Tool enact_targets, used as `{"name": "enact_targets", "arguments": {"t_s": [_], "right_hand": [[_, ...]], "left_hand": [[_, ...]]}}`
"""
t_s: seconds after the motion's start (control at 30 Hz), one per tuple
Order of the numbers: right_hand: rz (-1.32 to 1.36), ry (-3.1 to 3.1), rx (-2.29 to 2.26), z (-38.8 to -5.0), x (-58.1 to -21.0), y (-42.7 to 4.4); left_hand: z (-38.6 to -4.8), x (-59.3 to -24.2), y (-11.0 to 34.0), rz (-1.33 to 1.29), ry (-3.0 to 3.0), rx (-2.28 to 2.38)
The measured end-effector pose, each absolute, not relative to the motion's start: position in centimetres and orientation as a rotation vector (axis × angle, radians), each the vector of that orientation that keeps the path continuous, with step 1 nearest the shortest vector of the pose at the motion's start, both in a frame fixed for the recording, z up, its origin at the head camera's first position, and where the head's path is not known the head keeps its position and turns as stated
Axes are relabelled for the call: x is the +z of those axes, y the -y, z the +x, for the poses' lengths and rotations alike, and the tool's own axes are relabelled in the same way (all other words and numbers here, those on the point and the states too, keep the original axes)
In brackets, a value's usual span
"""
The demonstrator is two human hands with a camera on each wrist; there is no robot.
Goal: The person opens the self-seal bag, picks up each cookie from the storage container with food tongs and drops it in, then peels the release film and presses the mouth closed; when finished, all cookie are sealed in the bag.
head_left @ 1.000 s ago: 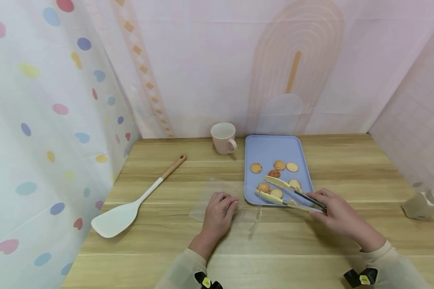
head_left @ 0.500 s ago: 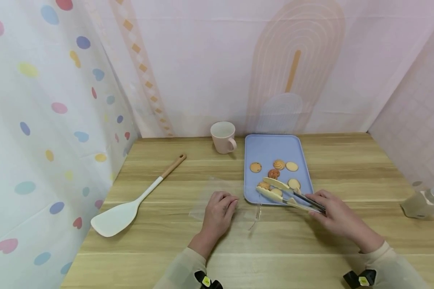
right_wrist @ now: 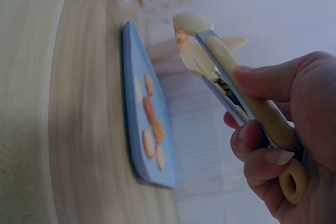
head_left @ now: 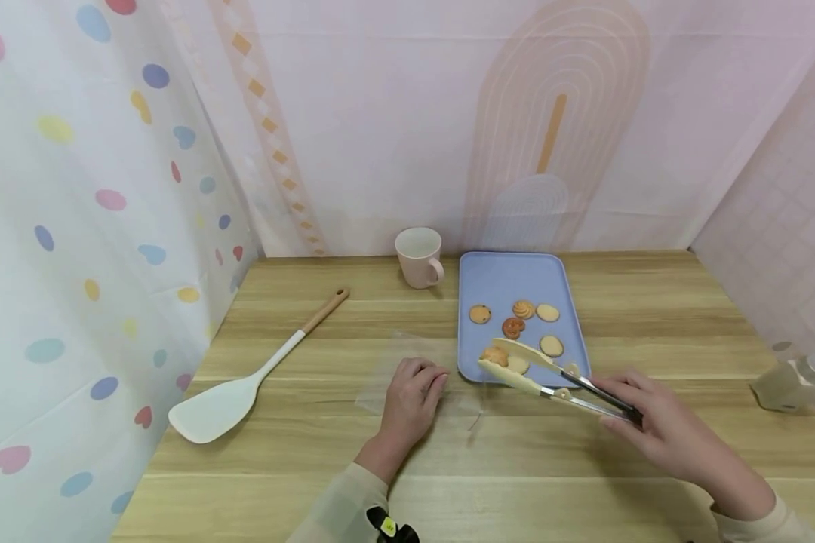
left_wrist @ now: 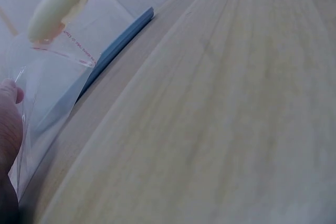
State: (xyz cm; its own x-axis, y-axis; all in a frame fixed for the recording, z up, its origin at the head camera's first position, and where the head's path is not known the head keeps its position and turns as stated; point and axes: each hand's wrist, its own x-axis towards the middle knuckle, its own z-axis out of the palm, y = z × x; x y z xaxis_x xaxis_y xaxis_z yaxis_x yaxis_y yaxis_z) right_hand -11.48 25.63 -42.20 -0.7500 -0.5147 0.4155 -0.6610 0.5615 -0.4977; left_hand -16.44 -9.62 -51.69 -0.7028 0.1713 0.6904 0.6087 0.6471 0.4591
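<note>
- Grips the tongs [head_left: 516, 379] with the right hand [head_left: 672, 434], thumb and fingers wrapped round the handles.
- Holds a golden-brown cookie [head_left: 494, 355] between the tong tips, raised above the blue tray [head_left: 509, 275] by its near left corner.
- Pinches the clear bag [head_left: 414, 349] with the left hand [head_left: 410, 403], just left of the tray; cannot tell the width of the bag's mouth.
- Leaves six more cookies [head_left: 552, 346] lying on the tray.
- Looks like the transfer step: one cookie picked up, not yet bagged.
- Probably calls next for a shift left with light, even pressure, lining up the tips with the bag's mouth before loosening, to avoid crumbling or dropping the cookie.
</note>
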Motion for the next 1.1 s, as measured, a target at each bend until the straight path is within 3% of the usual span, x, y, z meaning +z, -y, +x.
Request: {"name": "enact_targets", "arguments": {"t_s": [0.4, 1.1], "right_hand": [[1.074, 2.551, 0.904, -8.9, -41.1, -24.8], [1.118, 2.757, 0.686, -12.4, -44.2, -17.3]], "left_hand": [[-16.6, -51.4, 9.7, -0.610, 2.161, -0.927], [-16.4, -50.7, 9.1, -0.726, 1.950, -0.976]]}}
